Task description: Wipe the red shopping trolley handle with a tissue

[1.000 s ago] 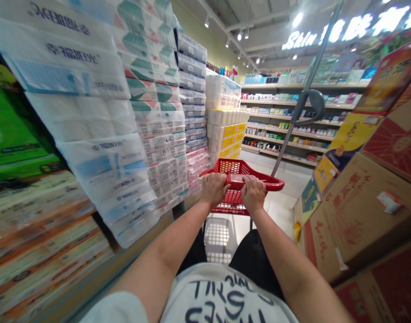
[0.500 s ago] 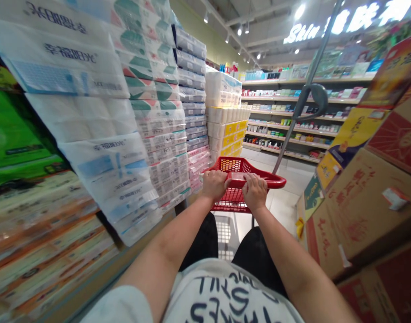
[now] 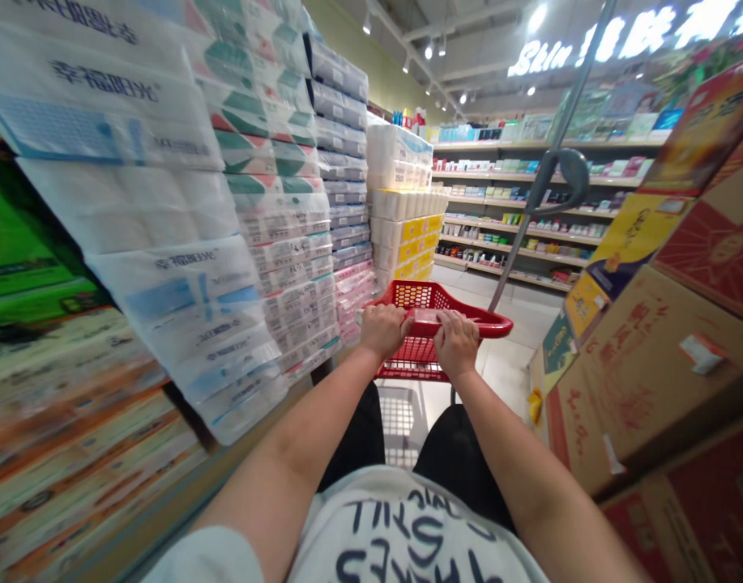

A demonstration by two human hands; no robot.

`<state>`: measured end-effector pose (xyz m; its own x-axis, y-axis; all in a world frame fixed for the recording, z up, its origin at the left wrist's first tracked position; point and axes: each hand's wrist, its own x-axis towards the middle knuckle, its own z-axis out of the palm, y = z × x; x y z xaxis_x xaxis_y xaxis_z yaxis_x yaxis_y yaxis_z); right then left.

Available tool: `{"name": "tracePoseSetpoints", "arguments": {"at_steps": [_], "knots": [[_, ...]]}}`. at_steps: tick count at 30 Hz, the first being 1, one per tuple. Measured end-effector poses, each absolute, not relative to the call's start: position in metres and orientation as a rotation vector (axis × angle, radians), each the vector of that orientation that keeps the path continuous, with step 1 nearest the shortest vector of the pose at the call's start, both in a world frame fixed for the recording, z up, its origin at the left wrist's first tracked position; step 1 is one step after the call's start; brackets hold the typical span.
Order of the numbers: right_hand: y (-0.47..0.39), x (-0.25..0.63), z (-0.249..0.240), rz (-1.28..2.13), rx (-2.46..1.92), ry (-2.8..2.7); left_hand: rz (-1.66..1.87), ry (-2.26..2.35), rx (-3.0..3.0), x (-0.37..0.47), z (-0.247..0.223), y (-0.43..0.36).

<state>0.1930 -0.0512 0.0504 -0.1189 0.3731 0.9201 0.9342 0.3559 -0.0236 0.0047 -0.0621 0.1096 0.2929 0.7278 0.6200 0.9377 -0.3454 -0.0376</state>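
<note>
My left hand (image 3: 380, 330) and right hand (image 3: 456, 344) clenched the red cart (image 3: 435, 324) handle, side by side for steering. Tissue packs (image 3: 286, 243) rose left of the cart.

Stacked tissue packs (image 3: 182, 243) are crowding the left side of the aisle, leaning out just beside the left hand (image 3: 380, 330), while cardboard boxes (image 3: 644, 364) are walling in the right, near the right hand (image 3: 456, 344). Both hands are sitting on the red cart (image 3: 462, 322), which is filling the narrow gap between them. Beyond it, bare floor (image 3: 517, 312) is opening up towards the far shelves (image 3: 517, 219).
</note>
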Motion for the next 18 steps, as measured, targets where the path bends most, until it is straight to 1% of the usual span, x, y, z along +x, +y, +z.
{"name": "tracePoseSetpoints", "arguments": {"at_steps": [9, 15, 16, 18], "knots": [[-0.058, 0.199, 0.055, -0.747, -1.21, -1.708, -0.616, -1.599, -2.293, 0.009, 0.127, -0.045], [-0.063, 0.201, 0.055, -0.74, -1.228, -1.683, -0.338, -1.746, -2.487, 0.015, 0.14, -0.038], [-0.064, 0.201, 0.055, -0.743, -1.232, -1.674, -0.352, -1.716, -2.485, 0.015, 0.139, -0.038], [-0.065, 0.202, 0.054, -0.752, -1.241, -1.656, -0.492, -1.6, -2.426, 0.016, 0.131, -0.042]]}}
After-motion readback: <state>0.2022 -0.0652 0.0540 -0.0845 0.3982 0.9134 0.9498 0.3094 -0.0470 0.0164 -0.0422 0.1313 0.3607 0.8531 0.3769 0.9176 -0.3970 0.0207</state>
